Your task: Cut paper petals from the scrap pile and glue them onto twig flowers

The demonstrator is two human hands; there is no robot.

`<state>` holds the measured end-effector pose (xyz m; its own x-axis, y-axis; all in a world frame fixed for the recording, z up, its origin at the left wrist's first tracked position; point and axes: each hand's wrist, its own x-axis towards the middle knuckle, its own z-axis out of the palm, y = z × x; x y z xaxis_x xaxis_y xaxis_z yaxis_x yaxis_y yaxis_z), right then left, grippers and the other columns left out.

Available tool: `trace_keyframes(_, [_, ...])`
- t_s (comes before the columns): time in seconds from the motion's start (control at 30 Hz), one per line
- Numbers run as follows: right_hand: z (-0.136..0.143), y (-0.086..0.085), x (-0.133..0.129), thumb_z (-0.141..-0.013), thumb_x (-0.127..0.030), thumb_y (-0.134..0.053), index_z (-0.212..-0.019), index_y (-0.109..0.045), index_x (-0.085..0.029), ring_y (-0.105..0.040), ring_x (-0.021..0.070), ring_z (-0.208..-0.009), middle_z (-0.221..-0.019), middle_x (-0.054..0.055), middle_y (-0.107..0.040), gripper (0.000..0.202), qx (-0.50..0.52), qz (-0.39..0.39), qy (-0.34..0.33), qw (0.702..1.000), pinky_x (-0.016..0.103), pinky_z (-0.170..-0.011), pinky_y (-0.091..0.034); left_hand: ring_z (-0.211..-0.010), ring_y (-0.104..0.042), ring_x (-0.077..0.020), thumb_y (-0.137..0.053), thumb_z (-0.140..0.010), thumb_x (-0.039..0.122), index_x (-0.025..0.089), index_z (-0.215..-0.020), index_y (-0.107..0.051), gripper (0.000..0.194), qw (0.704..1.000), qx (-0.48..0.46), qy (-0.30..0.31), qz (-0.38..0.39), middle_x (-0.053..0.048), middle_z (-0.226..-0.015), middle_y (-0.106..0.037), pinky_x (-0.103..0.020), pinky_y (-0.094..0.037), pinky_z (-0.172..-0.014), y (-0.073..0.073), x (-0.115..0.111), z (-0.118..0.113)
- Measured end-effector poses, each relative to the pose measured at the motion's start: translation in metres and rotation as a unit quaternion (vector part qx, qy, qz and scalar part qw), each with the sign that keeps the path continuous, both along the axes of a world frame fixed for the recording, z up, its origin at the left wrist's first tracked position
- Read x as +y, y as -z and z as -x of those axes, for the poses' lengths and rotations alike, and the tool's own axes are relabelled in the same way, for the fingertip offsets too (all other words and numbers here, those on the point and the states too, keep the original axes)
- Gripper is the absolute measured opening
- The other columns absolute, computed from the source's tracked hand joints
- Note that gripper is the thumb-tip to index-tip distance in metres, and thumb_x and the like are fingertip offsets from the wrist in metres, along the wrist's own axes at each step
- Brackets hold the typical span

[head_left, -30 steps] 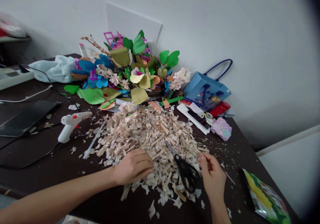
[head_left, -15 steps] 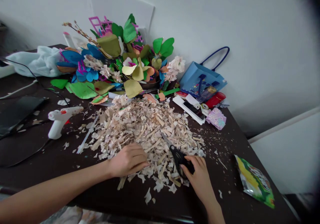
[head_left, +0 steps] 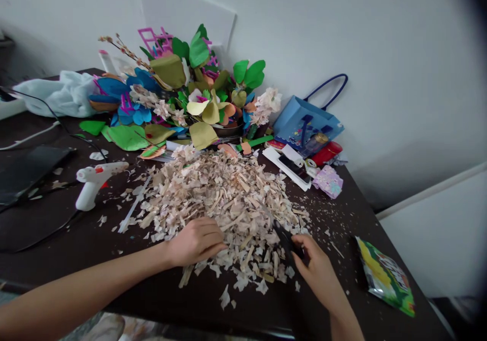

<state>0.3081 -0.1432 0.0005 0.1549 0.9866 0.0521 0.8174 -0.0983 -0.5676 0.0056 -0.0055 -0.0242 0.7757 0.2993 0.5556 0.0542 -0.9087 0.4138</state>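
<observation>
A wide heap of pale paper-like scraps (head_left: 216, 194) covers the middle of the dark table. My left hand (head_left: 198, 240) rests on the heap's near left edge, its fingers curled; whatever they might hold is hidden. At the heap's right edge, my right hand (head_left: 312, 260) grips the handles of black scissors (head_left: 283, 235). The scissor blades point away and to the left over the scraps, slightly blurred.
Left stand a white glue gun (head_left: 91, 183), its cable and a black flat object (head_left: 30, 171). Colourful artificial flowers (head_left: 182, 92) fill the back. A blue bag (head_left: 308, 123) and phone (head_left: 292, 167) lie back right, a green packet (head_left: 386, 277) at right.
My right hand has moved to the right with the scissors, away from the middle of the heap. The left hand has barely moved.
</observation>
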Motion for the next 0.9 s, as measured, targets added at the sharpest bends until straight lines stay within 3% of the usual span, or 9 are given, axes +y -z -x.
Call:
trace_keyframes(0.1, [-0.002, -0.011, 0.013, -0.085, -0.025, -0.053, -0.101, -0.053, -0.022, -0.058, 0.0208, -0.08, -0.092, 0.005, -0.061, 0.017, 0.139, 0.024, 0.027, 0.99, 0.034, -0.075, -0.046, -0.071, -0.059, -0.0155, -0.049, -0.091, 0.018, 0.015, -0.082, -0.059, 0.014, 1.0, 0.01, -0.001, 0.007, -0.006, -0.072, -0.064, -0.027, -0.046, -0.071, 0.002, 0.0, -0.001])
trace_keyframes(0.2, [0.001, -0.011, 0.046, -0.079, -0.032, -0.066, -0.089, -0.057, -0.02, -0.056, 0.0181, -0.067, -0.072, 0.002, -0.06, 0.017, 0.331, -0.026, 0.04, 0.942, 0.031, -0.066, -0.046, -0.072, -0.06, -0.0153, -0.048, -0.091, 0.019, 0.015, -0.083, -0.059, 0.015, 1.0, 0.016, -0.008, 0.012, -0.006, -0.074, -0.064, -0.027, -0.046, -0.072, 0.002, 0.0, -0.001])
trace_keyframes(0.33, [0.002, 0.0, 0.093, -0.078, -0.048, -0.064, -0.092, -0.059, -0.02, -0.051, 0.0161, -0.065, -0.071, 0.001, -0.054, 0.031, 0.378, -0.105, 0.052, 0.919, 0.03, -0.065, -0.044, -0.071, -0.059, -0.0154, -0.049, -0.091, 0.018, 0.015, -0.083, -0.06, 0.014, 1.0, 0.019, -0.019, 0.01, -0.006, -0.074, -0.064, -0.027, -0.046, -0.071, -0.001, 0.001, -0.001])
trace_keyframes(0.43, [0.001, 0.011, 0.111, -0.08, -0.054, -0.058, -0.095, -0.057, -0.021, -0.05, 0.0158, -0.066, -0.075, 0.001, -0.053, 0.036, 0.399, -0.131, 0.047, 0.906, 0.031, -0.065, -0.044, -0.07, -0.059, -0.0157, -0.05, -0.09, 0.017, 0.015, -0.081, -0.061, 0.014, 0.999, 0.017, -0.036, 0.008, -0.006, -0.072, -0.064, -0.027, -0.046, -0.069, -0.004, 0.004, -0.001])
trace_keyframes(0.57, [0.002, 0.021, 0.106, -0.078, -0.052, -0.062, -0.095, -0.058, -0.023, -0.05, 0.016, -0.067, -0.077, 0.001, -0.054, 0.033, 0.406, -0.112, 0.028, 0.906, 0.029, -0.063, -0.044, -0.07, -0.06, -0.0151, -0.052, -0.089, 0.016, 0.014, -0.079, -0.06, 0.013, 0.998, 0.003, -0.07, 0.004, -0.005, -0.073, -0.065, -0.027, -0.047, -0.07, -0.004, 0.01, 0.0])
trace_keyframes(0.77, [-0.003, 0.02, 0.088, -0.08, -0.05, -0.061, -0.089, -0.061, -0.02, -0.046, 0.0153, -0.061, -0.068, 0.0, -0.052, 0.031, 0.416, -0.055, -0.021, 0.907, 0.028, -0.057, -0.039, -0.073, -0.061, -0.0154, -0.054, -0.088, 0.014, 0.015, -0.083, -0.06, 0.008, 0.997, 0.003, -0.076, 0.01, -0.004, -0.076, -0.065, -0.03, -0.048, -0.074, 0.0, 0.015, 0.0])
trace_keyframes(0.9, [-0.005, 0.018, 0.086, -0.083, -0.059, -0.052, -0.086, -0.062, -0.018, -0.044, 0.0154, -0.058, -0.064, 0.001, -0.051, 0.042, 0.445, -0.031, -0.051, 0.894, 0.028, -0.055, -0.036, -0.082, -0.062, -0.0166, -0.051, -0.089, 0.014, 0.016, -0.089, -0.06, 0.009, 0.993, 0.006, -0.091, 0.069, -0.006, -0.084, -0.066, -0.028, -0.05, -0.074, -0.009, 0.011, -0.004])
